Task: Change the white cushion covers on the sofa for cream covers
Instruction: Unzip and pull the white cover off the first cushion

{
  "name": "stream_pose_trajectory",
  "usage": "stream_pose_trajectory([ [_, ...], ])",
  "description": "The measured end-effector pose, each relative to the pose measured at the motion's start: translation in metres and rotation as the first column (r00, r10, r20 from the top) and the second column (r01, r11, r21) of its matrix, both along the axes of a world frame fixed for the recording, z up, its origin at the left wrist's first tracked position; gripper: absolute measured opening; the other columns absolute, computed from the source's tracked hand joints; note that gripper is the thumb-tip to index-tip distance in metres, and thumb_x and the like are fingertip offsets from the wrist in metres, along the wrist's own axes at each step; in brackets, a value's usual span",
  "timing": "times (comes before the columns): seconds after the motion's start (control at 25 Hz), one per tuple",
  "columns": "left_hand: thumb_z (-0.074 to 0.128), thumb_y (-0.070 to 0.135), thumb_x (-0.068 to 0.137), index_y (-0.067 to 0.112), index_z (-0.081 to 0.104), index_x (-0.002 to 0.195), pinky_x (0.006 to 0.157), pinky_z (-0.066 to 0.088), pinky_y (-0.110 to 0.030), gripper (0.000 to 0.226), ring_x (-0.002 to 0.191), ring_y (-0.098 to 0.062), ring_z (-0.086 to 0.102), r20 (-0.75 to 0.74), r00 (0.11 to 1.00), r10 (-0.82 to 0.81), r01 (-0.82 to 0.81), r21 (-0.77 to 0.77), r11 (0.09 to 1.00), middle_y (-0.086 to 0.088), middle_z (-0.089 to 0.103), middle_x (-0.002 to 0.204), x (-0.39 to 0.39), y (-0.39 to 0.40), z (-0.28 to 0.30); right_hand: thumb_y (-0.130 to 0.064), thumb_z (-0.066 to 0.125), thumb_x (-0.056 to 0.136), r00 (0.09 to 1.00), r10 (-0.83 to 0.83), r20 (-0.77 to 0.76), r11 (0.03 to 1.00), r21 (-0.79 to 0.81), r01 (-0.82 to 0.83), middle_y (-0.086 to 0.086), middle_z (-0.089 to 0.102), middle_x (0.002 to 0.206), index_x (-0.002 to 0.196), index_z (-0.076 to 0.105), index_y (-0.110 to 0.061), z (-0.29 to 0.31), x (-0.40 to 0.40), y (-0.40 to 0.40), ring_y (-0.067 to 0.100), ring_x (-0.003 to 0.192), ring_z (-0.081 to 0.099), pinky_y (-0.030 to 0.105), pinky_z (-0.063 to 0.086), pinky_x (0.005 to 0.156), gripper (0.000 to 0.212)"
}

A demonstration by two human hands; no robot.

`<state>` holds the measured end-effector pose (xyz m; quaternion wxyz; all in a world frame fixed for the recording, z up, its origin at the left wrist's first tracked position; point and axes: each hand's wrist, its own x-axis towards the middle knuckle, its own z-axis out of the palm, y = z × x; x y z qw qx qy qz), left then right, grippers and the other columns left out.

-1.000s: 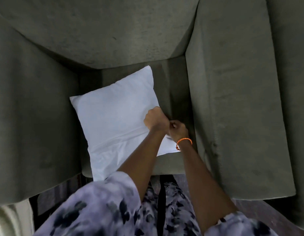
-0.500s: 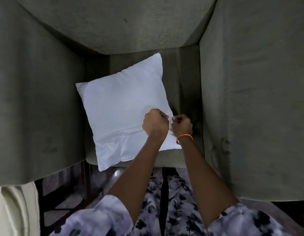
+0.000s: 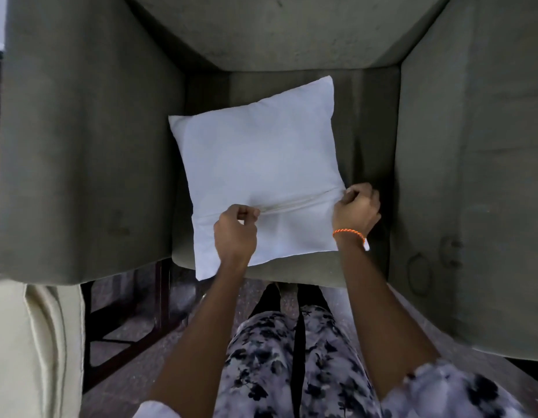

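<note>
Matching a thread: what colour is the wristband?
Orange, a twisted cord wristband on the right hand, in the head view.

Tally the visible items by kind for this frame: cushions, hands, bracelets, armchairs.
White cushion: 1
Hands: 2, left hand and right hand
Orange bracelet: 1
Grey-green armchair: 1
Total: 5

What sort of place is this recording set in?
Most likely a home living room: a grey-green upholstered armchair holds a white cushion, and cream upholstery stands beside it on a speckled floor.
</note>
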<state>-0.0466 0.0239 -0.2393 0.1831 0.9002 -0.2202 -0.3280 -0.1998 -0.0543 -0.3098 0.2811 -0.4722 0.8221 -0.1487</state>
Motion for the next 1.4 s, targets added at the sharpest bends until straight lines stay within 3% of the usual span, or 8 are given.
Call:
stream_pose_trajectory([
  [0.08, 0.056, 0.022, 0.094, 0.013, 0.064, 0.093, 0.064, 0.041, -0.022, 0.012, 0.082, -0.009, 0.058, -0.045, 0.998, -0.049, 0.048, -0.027, 0.998, 0.003, 0.068, 0.099, 0.002, 0.002, -0.007, -0.01, 0.042, 0.073, 0.956, 0.285, -0.07, 0.911, -0.289, -0.293, 0.011, 0.06, 0.109, 0.099, 0.063, -0.011, 0.015, 0.03, 0.029, 0.029, 0.101, 0.053, 0.037, 0.033, 0.083, 0.034],
  [0.2, 0.052, 0.03, 0.096, 0.012, 0.061, 0.099, 0.071, 0.039, -0.026, 0.021, 0.091, -0.014, 0.057, -0.007, 0.989, -0.145, 0.145, 0.023, 0.989, 0.0, 0.062, 0.108, 0.007, 0.007, -0.014, -0.006, 0.058, 0.07, 0.775, 0.592, -0.221, 0.695, -0.347, -0.63, 0.004, 0.064, 0.102, 0.095, 0.066, -0.016, 0.017, 0.074, 0.079, 0.018, 0.101, 0.05, 0.036, 0.029, 0.092, 0.028],
  [0.36, 0.051, 0.03, 0.096, 0.017, 0.06, 0.096, 0.066, 0.037, -0.028, 0.016, 0.088, -0.017, 0.057, 0.079, 0.98, -0.181, 0.174, 0.085, 0.981, 0.004, 0.06, 0.109, 0.021, 0.019, -0.019, 0.003, 0.07, 0.068, 0.815, 0.492, -0.307, 0.741, -0.344, -0.577, 0.002, 0.062, 0.084, 0.083, 0.067, -0.018, 0.001, 0.08, 0.085, 0.016, 0.087, 0.044, 0.037, 0.029, 0.09, 0.027],
  [0.68, 0.055, 0.029, 0.093, 0.021, 0.063, 0.088, 0.074, 0.049, -0.036, 0.012, 0.093, -0.019, 0.06, 0.122, 0.984, 0.127, -0.133, 0.047, 0.99, 0.007, 0.066, 0.103, 0.091, 0.06, -0.044, -0.008, 0.064, 0.08, 0.826, 0.396, -0.401, 0.75, -0.377, -0.543, -0.002, 0.063, 0.088, 0.088, 0.066, -0.019, -0.013, 0.068, 0.085, 0.018, 0.084, 0.055, 0.033, 0.026, 0.09, 0.013],
  [0.88, 0.061, 0.035, 0.09, 0.022, 0.059, 0.087, 0.077, 0.05, -0.033, 0.014, 0.09, -0.017, 0.059, -0.036, 0.98, 0.194, -0.195, -0.021, 0.981, 0.004, 0.064, 0.096, 0.112, 0.067, -0.072, -0.012, 0.059, 0.081, 0.864, 0.351, -0.362, 0.788, -0.384, -0.481, -0.001, 0.064, 0.09, 0.089, 0.065, -0.019, -0.013, 0.075, 0.093, 0.022, 0.085, 0.06, 0.026, 0.02, 0.089, 0.012],
  [1.12, 0.062, 0.049, 0.084, 0.015, 0.04, 0.132, 0.094, 0.042, -0.029, 0.063, 0.114, -0.015, 0.052, -0.562, 0.713, 0.42, -0.485, 0.038, 0.874, 0.004, 0.051, 0.125, 0.106, 0.076, -0.076, -0.017, 0.049, 0.078, 0.747, 0.625, -0.227, 0.71, -0.235, -0.664, 0.006, 0.068, 0.079, 0.097, 0.07, -0.016, 0.017, 0.114, 0.094, 0.03, 0.079, 0.062, 0.038, 0.038, 0.089, 0.028],
  [1.24, 0.069, 0.047, 0.079, 0.018, 0.045, 0.125, 0.087, 0.044, -0.028, 0.059, 0.107, -0.013, 0.057, -0.614, 0.718, 0.328, -0.394, 0.031, 0.919, 0.007, 0.057, 0.116, 0.096, 0.084, -0.078, -0.015, 0.045, 0.09, 0.662, 0.749, 0.021, 0.647, 0.189, -0.738, 0.013, 0.069, 0.087, 0.124, 0.056, -0.023, 0.021, 0.126, 0.095, 0.036, 0.089, 0.061, 0.036, 0.046, 0.075, 0.037],
  [1.4, 0.071, 0.017, 0.079, 0.016, 0.041, 0.129, 0.092, 0.048, -0.033, 0.058, 0.11, -0.016, 0.057, -0.587, 0.773, 0.243, -0.333, -0.049, 0.942, 0.001, 0.057, 0.121, 0.089, 0.088, -0.086, -0.017, 0.066, 0.082, 0.566, 0.82, 0.082, 0.511, 0.34, -0.789, 0.007, 0.053, 0.125, 0.141, 0.029, -0.026, 0.007, 0.125, 0.1, 0.028, 0.107, 0.057, 0.038, 0.047, 0.084, 0.069],
])
